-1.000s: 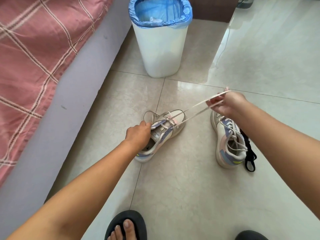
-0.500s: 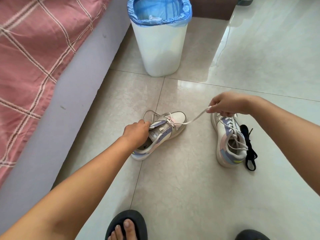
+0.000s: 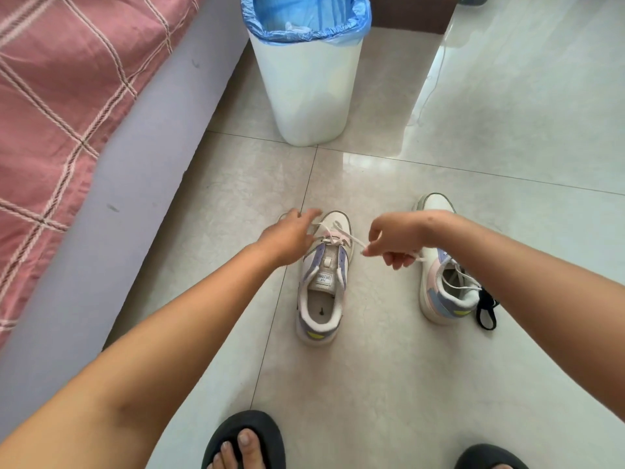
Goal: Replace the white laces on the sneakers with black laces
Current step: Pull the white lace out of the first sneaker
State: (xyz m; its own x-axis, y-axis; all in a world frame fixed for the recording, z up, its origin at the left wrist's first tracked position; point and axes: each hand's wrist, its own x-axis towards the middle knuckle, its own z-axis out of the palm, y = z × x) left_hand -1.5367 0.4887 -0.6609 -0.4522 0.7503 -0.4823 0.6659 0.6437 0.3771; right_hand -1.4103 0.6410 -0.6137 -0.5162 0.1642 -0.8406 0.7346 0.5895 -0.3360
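White lace (image 3: 355, 239): thin, limp, light cord, threaded only through the toe-end eyelets of the left sneaker (image 3: 323, 282), mid-floor; best taken near its free end. Right hand (image 3: 399, 236) pinches it; left hand (image 3: 287, 236) hovers spread, holding nothing. Black laces (image 3: 487, 311): beside the right sneaker (image 3: 439, 292).

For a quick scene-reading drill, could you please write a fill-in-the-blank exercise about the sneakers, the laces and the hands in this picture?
1. The right hand pinches the ____ lace of the left sneaker.
2. The black laces lie on the floor beside the ____ sneaker.
3. The waste bin behind the sneakers is lined with a ____ bag.
4. The left hand reaches over the left sneaker's ____ end.

Missing words: white; right; blue; toe
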